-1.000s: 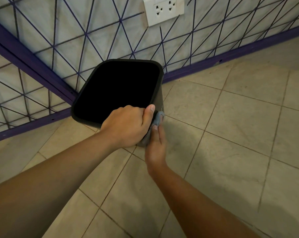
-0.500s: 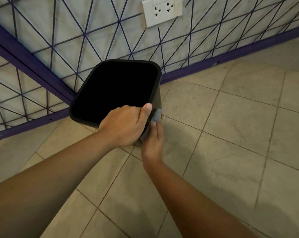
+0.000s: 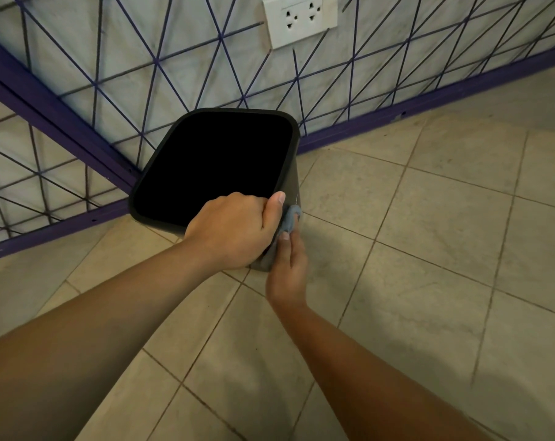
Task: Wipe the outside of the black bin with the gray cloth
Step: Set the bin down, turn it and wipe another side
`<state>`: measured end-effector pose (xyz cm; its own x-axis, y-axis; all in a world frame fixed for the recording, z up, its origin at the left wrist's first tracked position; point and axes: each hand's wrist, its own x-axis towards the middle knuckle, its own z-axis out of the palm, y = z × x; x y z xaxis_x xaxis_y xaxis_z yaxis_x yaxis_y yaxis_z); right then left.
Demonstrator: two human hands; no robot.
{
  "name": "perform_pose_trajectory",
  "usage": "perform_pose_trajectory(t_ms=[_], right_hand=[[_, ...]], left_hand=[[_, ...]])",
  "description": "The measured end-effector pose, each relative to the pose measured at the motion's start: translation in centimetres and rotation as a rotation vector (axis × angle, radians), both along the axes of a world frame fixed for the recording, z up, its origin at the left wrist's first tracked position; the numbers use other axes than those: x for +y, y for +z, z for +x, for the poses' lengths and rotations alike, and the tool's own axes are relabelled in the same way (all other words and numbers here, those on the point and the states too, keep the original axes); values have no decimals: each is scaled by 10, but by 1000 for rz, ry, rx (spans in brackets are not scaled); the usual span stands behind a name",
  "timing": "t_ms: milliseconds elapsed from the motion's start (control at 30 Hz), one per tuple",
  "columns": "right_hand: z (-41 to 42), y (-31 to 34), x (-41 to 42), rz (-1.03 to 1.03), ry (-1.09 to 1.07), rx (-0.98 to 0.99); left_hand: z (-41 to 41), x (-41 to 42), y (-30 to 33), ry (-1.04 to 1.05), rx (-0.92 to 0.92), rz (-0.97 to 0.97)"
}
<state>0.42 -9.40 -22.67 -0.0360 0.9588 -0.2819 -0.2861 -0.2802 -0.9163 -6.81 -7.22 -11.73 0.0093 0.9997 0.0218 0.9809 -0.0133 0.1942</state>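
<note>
Now | black bin (image 3: 289, 173) mouth tilted toward camera | gray cloth (image 3: 289, 221) on side

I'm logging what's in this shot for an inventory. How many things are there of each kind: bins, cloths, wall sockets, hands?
Bins: 1, the black bin, gripped at its rim by the left hand
Cloths: 1, the gray cloth, pressed to the bin's side by the right hand
Wall sockets: 1, the socket
Hands: 2
Total: 5
</note>
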Motion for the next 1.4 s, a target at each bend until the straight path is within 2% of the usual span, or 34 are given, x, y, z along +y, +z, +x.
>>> perform_pose_trajectory(t_ms=[67,200,333,467,600,733,867,967,1100,1233,1400], right_hand=[[3,-5,8,-40,6,5],[-3,4,-6,62,8,-2],[4,-9,10,-51,36,-93],[-2,3,-6,84,12,-74],[5,-13,-2,64,60,-149],[4,-9,-10,160,71,-163],[8,-19,-2,88,81,-204],[2,-12,-10,142,66,-174],[9,-19,-4,112,87,-195],[5,-12,-9,192,81,-196],[10,-19,-3,151,93,-244]], left_hand=[[1,0,0,-2,0,-1],[1,-1,1,-6,17,2],[-1,-1,0,-15,7,15],[-3,-1,-2,-8,-20,26],[-3,-1,-2,-21,-31,20],[-5,-1,-1,-36,-31,34],[-4,-1,-2,-38,-31,21],[-6,-1,-3,-36,-46,26],[-7,0,-2,-45,-71,18],[-7,0,-4,-38,-69,36],[-5,-1,-4,-38,-43,38]])
